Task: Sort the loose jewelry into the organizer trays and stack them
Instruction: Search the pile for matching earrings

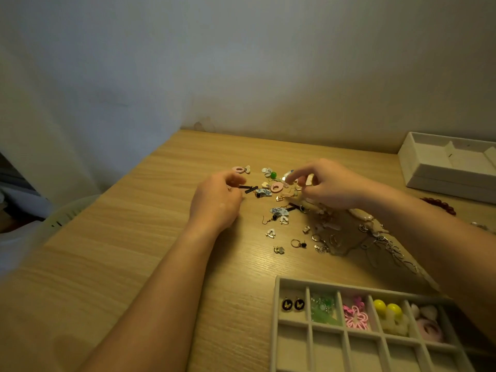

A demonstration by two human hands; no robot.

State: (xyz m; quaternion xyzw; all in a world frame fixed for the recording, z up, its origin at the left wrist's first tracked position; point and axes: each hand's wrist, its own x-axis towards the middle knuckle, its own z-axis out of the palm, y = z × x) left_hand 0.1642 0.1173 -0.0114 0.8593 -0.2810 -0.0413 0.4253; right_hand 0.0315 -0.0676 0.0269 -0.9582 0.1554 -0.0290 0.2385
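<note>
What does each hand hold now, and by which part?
The left hand pinches a black bar earring by one end. The right hand fingers the loose jewelry pile; whether it grips a piece cannot be told.

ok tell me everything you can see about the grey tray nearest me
The grey tray looks felt-lined, a grid of square compartments, lying flat on the wooden table at near right, cut off by the frame. Its back row holds black oval earrings, green pieces, pink flowers, yellow beads and pale pink pieces; the nearer row shows nothing. The right forearm crosses its far corner.
</note>
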